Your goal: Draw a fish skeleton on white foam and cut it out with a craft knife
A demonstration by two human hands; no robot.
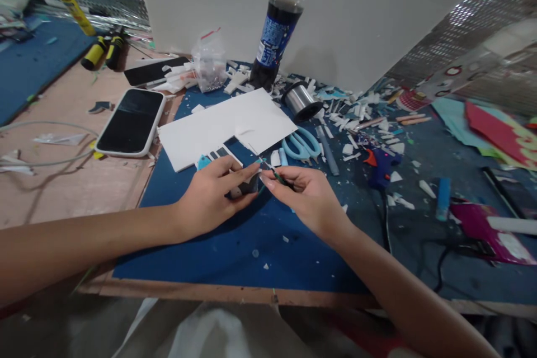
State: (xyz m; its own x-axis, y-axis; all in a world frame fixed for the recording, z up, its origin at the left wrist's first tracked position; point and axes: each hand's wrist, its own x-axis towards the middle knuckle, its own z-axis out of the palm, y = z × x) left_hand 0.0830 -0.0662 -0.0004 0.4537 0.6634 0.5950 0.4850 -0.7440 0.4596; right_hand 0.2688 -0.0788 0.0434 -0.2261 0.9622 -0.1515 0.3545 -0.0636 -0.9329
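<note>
My left hand [213, 193] grips a small dark box-like piece [249, 185] at the middle of the blue mat [235, 257]. White strips and a light-blue bit show beside its fingers. Pinched in my right hand [312, 196] is a thin tool with a dark handle [286, 181]; its pale, slim end points at the piece. The fingertips of both hands meet there and hide most of the contact. Just behind them lie a white board [226, 123], light-blue scissors [301, 146] and a spool of silvery wire [302, 100].
A cola bottle [274, 39] stands at the back among white scraps [356, 109]. A phone [132, 123] lies at left, near yellow-black pliers [104, 50]. To the right are a blue glue gun [382, 168] with its cable and a magenta packet [482, 229].
</note>
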